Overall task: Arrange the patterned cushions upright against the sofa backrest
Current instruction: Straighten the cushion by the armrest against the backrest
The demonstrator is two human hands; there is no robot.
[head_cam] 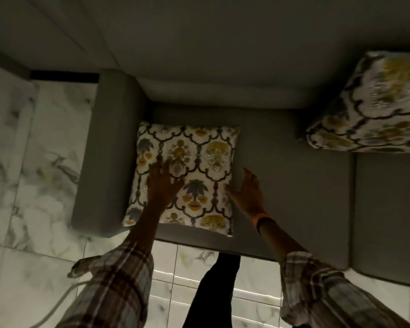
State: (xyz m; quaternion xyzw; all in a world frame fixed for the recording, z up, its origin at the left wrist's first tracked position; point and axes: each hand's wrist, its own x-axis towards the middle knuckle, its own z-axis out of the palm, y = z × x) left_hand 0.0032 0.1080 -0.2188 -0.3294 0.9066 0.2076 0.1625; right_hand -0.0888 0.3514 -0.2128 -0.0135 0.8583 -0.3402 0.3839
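Both hands reach down at frame centre, fingers spread, clamped on nothing. Left hand (162,183) lies over the cushion's face, palm down; whether it presses the fabric or only hovers, cannot tell in this dim light. Right hand (247,194) sits at the cushion's right edge, thumb towards the seam, fingers over bare seat.

Largest first. Grey sofa (282,176) fills the middle and right of frame; its backrest (223,67) runs across the top, armrest (107,157) at left centre. Marble-look floor tiles (45,197) take the left side and bottom.

Second patterned cushion (376,107), upper right, leans against the backrest, tilted and blurred.

Flat cushion (187,176), centre, lies face up on the seat just beside the armrest, its far edge short of the backrest.

Orange wristband (260,218) on the right wrist.

Risks, as judged:
- Near edge lies close to the seat front; an uneven lift could tip it onto the tiles.
- Soft filling: stood too steeply, it may slump forward again.
- Grip on one side only would let the cushion fold or twist.
- Low light makes seam and corner placement easy to misjudge.
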